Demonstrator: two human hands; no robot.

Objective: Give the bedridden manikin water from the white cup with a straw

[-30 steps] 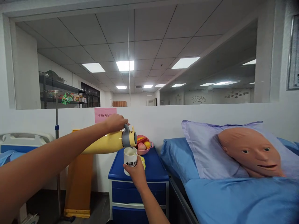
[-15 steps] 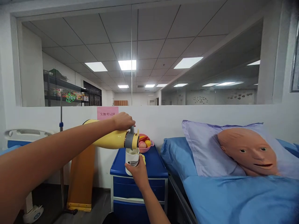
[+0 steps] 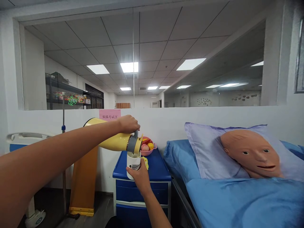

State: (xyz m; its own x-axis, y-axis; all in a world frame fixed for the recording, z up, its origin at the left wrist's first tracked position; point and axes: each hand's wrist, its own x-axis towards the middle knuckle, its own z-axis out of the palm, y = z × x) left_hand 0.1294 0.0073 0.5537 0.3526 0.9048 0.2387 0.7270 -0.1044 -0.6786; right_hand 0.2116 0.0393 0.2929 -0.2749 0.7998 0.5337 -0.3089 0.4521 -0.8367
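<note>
As the left hand point(image 3: 129, 123) grips the grey handle point(image 3: 136, 134) in a snug fist, the yellow jug point(image 3: 116, 142) tilts just above the white mug point(image 3: 133, 163)! Curled round that mug, the right hand point(image 3: 140, 175) holds firm; behind and right of the mug, a pink fruit bowl point(image 3: 147, 153) sits on the blue cabinet point(image 3: 158, 169).

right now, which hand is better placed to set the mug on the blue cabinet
Most likely the right hand: it holds the white mug roughly upright, near the blue cabinet. The left hand is occupied, gripping the gray handle of the yellow flask, which is tipped toward the mug.
</note>
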